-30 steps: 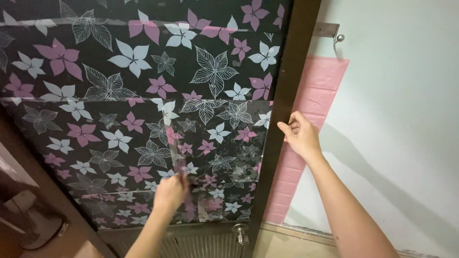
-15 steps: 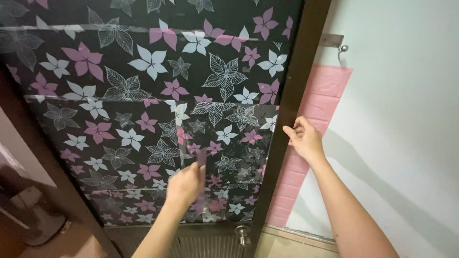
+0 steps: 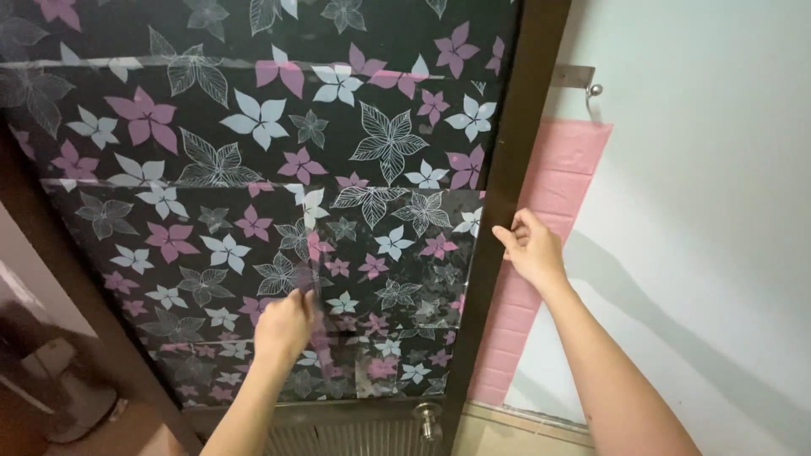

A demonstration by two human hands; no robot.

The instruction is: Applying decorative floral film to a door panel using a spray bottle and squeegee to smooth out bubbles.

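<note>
The left hand [image 3: 285, 325] pinched the left edge of a clear floral sheet [image 3: 384, 287] held against a dark door [image 3: 253, 152] patterned with pink and white flowers. The right hand [image 3: 530, 249] gripped the sheet's right edge at the door's dark frame [image 3: 515, 127]. A round knob [image 3: 427, 418] sat below. Beside the frame, a pink panel [image 3: 549, 211] covered the pale wall [image 3: 710, 169] under a metal hook [image 3: 583, 80].
</note>
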